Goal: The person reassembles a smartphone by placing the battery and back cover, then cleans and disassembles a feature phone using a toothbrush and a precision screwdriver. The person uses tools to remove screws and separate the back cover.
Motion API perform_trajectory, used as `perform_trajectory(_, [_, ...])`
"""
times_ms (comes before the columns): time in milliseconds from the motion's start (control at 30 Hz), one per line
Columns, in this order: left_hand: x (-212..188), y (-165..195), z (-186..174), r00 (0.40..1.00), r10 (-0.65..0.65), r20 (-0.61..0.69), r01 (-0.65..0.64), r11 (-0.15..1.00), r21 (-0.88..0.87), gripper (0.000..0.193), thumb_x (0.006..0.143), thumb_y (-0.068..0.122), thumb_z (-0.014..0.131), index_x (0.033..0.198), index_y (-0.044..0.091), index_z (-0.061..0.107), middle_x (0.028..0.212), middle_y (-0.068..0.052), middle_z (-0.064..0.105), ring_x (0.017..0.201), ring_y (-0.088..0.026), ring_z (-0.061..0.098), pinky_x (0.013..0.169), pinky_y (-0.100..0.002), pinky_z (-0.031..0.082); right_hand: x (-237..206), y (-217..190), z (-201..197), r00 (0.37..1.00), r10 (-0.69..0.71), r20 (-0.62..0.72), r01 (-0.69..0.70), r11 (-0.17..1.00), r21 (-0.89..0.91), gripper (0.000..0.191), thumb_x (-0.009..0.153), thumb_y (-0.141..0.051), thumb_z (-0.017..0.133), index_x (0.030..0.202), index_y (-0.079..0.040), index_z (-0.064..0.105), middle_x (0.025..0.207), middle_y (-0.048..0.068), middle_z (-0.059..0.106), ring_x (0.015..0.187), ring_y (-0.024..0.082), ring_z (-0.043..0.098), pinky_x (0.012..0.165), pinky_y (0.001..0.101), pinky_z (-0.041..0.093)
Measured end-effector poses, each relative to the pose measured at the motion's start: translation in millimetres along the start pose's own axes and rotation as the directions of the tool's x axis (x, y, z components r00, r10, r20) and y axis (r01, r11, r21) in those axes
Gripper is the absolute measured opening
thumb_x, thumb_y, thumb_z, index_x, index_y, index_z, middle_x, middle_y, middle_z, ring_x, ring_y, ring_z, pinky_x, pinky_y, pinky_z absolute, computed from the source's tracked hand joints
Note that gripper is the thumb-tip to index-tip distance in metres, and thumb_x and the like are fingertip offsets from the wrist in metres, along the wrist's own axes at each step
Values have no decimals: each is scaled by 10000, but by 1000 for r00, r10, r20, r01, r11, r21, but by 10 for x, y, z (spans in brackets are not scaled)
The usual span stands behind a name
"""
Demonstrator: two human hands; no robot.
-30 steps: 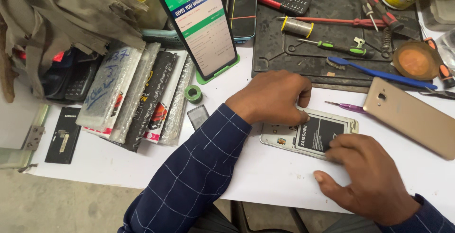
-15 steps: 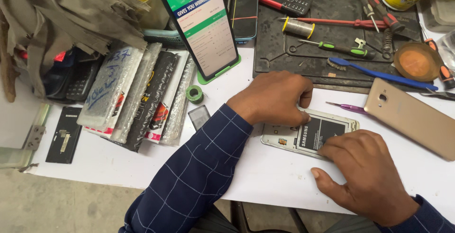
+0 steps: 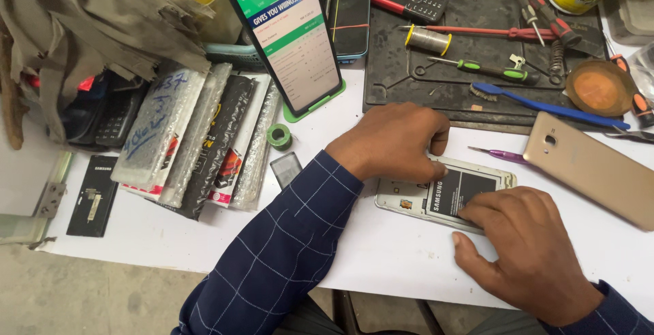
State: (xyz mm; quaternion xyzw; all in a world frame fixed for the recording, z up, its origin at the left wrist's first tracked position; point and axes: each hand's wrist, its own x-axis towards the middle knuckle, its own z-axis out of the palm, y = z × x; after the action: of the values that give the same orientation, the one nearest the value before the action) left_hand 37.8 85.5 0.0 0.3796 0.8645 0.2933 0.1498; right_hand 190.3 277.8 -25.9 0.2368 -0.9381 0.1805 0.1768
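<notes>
Opened phone (image 3: pixel 446 195) lying back-up on the white bench (image 3: pixel 381 253) — left hand (image 3: pixel 392 141) pressing its top edge, right hand (image 3: pixel 528 253) fingertips on the black battery (image 3: pixel 456 192), neither clenched, gold back cover (image 3: pixel 596 168) just beside.

Open white bench (image 3: pixel 381 253) below the opened phone (image 3: pixel 443 195); bare strip left of it past the small tape roll (image 3: pixel 278 135). Hemmed right by gold back cover (image 3: pixel 593 168), above by tool mat (image 3: pixel 436 76), left by stacked packets (image 3: pixel 197 141).
</notes>
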Motion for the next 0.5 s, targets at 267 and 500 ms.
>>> perform_trajectory(267, [16,10,2,1000,3,1,-3,1000,8,353,648,422,806,802,123,699,781,-84,741,774,-288,729,667,-419,538,-1,7,-3,1000,22,9,-22,1000,-11,374,706,-210,767,1007,-22,649,1038,138,672,952,334,603,871,474,447])
perform_trajectory(500, [19,-16,21,1000,16,0,-16,1000,7,325,633,383,804,800,127,695,783,-76,747,779,-279,734,674,-410,544,-19,29,4,999,31,29,-32,999,38,374,707,-201,769,1005,-8,651,1020,153,676,912,334,612,834,465,469])
